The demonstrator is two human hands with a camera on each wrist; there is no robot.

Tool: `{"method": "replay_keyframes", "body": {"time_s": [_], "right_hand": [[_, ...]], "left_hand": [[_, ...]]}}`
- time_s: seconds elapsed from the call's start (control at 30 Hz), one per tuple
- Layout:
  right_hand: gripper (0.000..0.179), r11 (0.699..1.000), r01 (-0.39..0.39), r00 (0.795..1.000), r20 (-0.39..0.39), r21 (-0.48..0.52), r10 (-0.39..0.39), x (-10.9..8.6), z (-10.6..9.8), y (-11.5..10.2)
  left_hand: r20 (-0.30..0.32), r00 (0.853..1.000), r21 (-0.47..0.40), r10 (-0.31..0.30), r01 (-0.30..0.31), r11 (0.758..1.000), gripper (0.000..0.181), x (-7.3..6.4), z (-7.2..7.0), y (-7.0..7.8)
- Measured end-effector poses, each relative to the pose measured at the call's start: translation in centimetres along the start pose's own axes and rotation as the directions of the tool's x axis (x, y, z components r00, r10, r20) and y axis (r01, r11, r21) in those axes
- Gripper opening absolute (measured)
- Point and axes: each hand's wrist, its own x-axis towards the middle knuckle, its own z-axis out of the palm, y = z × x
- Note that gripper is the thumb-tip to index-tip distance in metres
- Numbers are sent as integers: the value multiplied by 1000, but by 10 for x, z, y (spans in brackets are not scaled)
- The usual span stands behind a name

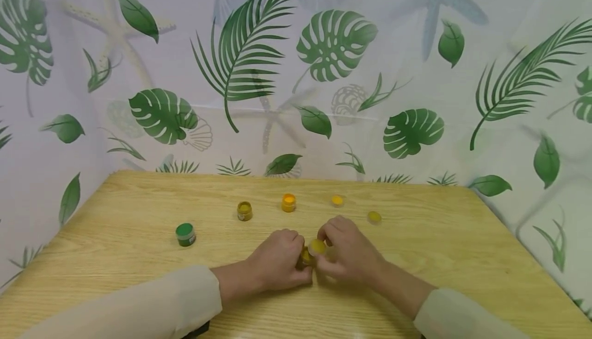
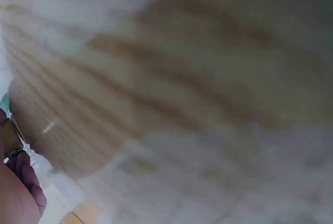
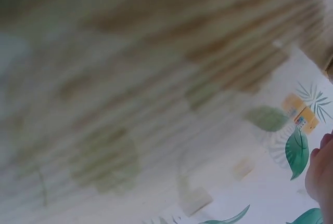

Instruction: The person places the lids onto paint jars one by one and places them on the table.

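Low over the table's near middle, my left hand [image 1: 279,262] grips a small paint jar [image 1: 306,257] with dark yellow showing at its top. Much of that jar is hidden by the fingers. Close against it, my right hand [image 1: 351,251] pinches a round yellow lid [image 1: 317,247] between thumb and fingers, tilted above the jar's mouth. Whether lid and jar touch, I cannot tell. In the left wrist view the jar [image 2: 11,139] shows at the left edge, beside the left hand's fingers [image 2: 32,180]. Only part of the right hand [image 3: 321,174] enters the right wrist view.
On the wooden table [image 1: 115,257] stand a green jar [image 1: 185,234], an open olive-yellow jar [image 1: 244,211] and an open orange jar [image 1: 289,203]. Two loose lids, an orange-yellow lid [image 1: 337,200] and an olive-yellow lid [image 1: 374,218], lie at the right. A leaf-patterned cloth [image 1: 277,72] hangs behind.
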Motion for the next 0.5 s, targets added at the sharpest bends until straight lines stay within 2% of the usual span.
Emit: {"method": "replay_keyframes", "body": {"time_s": [0.3, 0.5], "right_hand": [[22, 1000, 4, 998, 70, 10, -5, 3, 1, -3], [24, 999, 48, 996, 81, -6, -47, 5, 3, -4]], "left_hand": [[-18, 999, 1, 39, -39, 999, 30, 0, -2, 1], [-10, 999, 61, 48, -47, 997, 33, -1, -2, 2]]}}
